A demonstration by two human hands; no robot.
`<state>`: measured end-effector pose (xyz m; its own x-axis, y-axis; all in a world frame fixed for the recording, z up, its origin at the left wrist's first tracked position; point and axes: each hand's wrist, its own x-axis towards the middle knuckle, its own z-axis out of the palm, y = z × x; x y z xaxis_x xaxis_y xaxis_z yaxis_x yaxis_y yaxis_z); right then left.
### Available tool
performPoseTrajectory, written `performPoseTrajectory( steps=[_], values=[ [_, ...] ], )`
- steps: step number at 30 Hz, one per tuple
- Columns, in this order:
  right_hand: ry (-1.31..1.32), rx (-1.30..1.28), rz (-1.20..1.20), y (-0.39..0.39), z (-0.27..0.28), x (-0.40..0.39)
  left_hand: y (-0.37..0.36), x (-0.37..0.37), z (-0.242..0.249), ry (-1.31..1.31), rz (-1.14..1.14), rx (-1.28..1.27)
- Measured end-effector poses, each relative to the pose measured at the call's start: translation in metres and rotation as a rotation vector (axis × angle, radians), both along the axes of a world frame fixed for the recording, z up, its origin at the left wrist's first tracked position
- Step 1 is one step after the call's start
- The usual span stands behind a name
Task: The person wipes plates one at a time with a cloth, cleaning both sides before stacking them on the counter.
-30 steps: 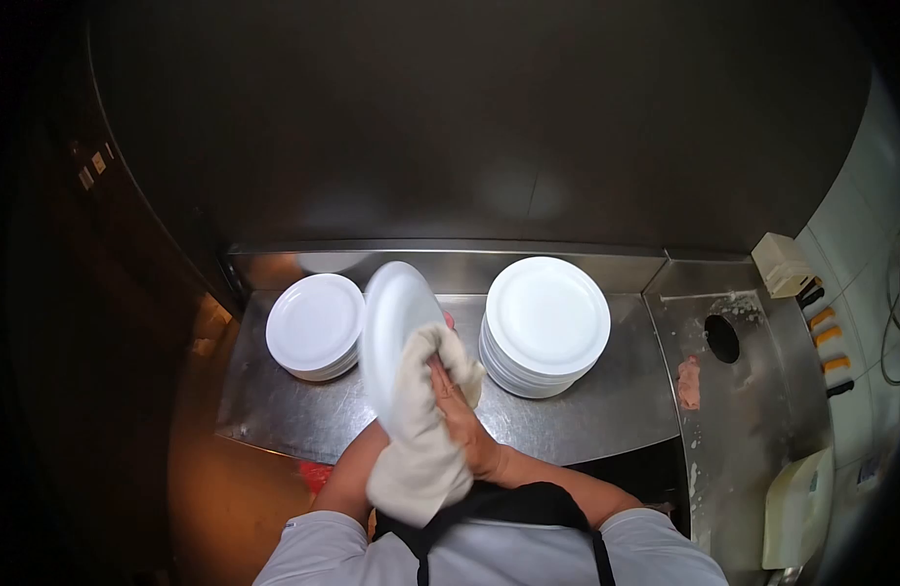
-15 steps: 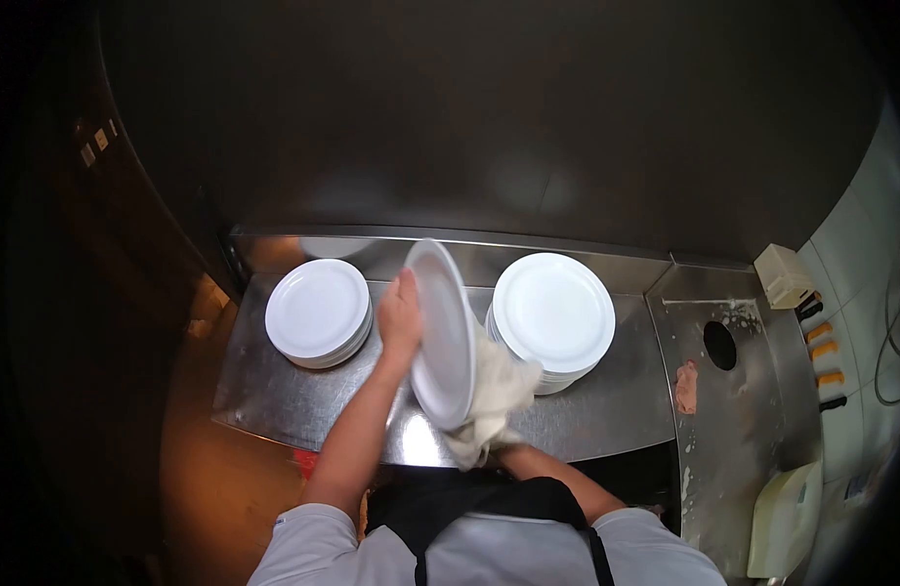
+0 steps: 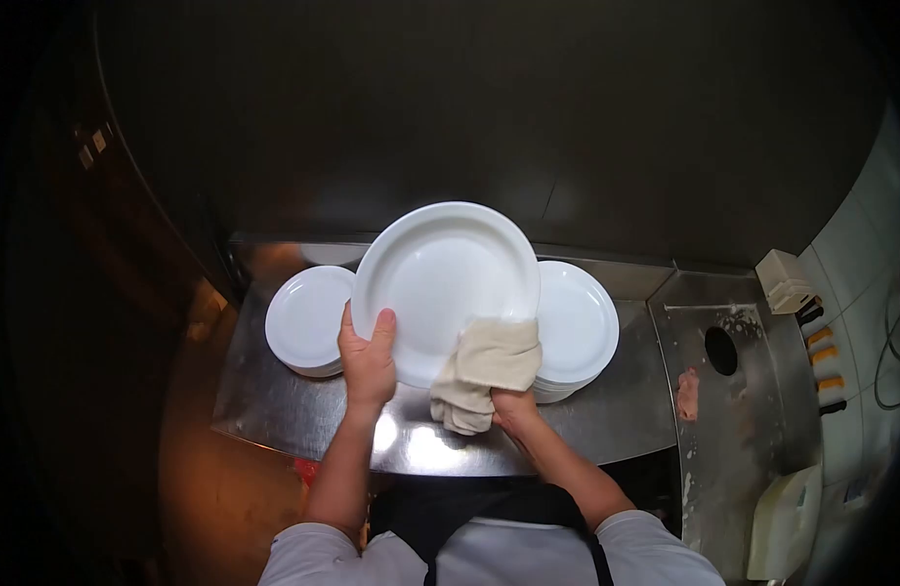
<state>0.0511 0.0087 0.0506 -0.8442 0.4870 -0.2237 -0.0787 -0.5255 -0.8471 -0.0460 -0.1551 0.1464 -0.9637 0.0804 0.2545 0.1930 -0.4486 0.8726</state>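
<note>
A white plate [image 3: 445, 269] is held up over the counter, its inner face turned toward me. My left hand [image 3: 369, 359] is closed on its left rim, thumb on the upper face. At the lower right of the plate, my right hand [image 3: 513, 405] grips a cream cloth [image 3: 494, 361] that lies against the plate; most of its fingers are hidden under the cloth. Behind the plate to the left stands a stack of white plates [image 3: 311, 317]. Another stack of white plates [image 3: 577, 322] is on the right, partly covered by the held plate.
The plates stand on a steel counter [image 3: 606, 420]. To the right, a steel sink surface [image 3: 743, 420] has a round dark hole [image 3: 720, 350] and a pinkish rag [image 3: 687, 394]. Knives with yellow handles [image 3: 823, 356] hang beside a pale holder [image 3: 784, 280]. A dark wall rises behind.
The plate has turned from edge-on to facing me. My right hand with the cloth has come up onto its lower right face, and my left hand has shifted slightly down and left.
</note>
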Motion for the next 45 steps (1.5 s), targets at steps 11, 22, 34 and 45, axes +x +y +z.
performPoseTrajectory(
  steps=[11, 22, 34, 45],
  values=[
    [0.166, 1.150, 0.517, 0.056, 0.142, -0.043, -0.069, 0.016, 0.047, 0.024, -0.469, -0.776],
    [0.574, 1.288, -0.108, 0.053, 0.156, -0.014, -0.099, 0.029, -0.064, -0.403, -0.070, -0.171],
    [0.020, 1.217, -0.278, 0.114, 0.061, 0.050, -0.170, -0.036, -0.125, -0.584, 0.681, 0.166],
    [-0.018, 1.030, -0.335, 0.123, 0.051, 0.072, -0.128, -0.076, -0.134, -0.518, 0.789, -0.074]
  ],
)
